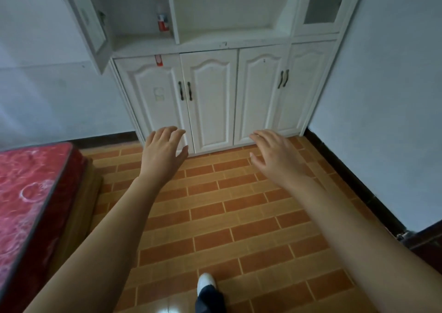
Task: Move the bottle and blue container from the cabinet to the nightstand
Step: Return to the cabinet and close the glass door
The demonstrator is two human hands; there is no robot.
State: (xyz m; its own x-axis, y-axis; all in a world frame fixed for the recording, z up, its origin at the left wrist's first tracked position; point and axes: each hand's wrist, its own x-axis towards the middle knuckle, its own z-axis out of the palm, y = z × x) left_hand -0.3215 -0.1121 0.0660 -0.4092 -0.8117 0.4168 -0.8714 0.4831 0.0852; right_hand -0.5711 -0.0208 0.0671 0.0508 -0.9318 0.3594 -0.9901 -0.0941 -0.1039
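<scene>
The person stood facing a white cabinet [210, 97] that was against the wall. Both arms were stretched forward over the tiled floor [239, 217]. The left hand [165, 147] was open, its fingers spread and a little curved, and it held nothing. The right hand [270, 152] was also open and empty, with the palm turned down. Both hands were in the air in front of the 4 closed lower doors, not touching them.

The bottle [162, 13], clear with a red cap and a red label, stood upright in the upper left compartment, close to its right wall. The glass door [88, 23] of that compartment was swung open to the left. I could not see the blue container anywhere in this view.

A red mattress [31, 193] was at the left edge. 1 white shoe [206, 281] was on the floor below.
</scene>
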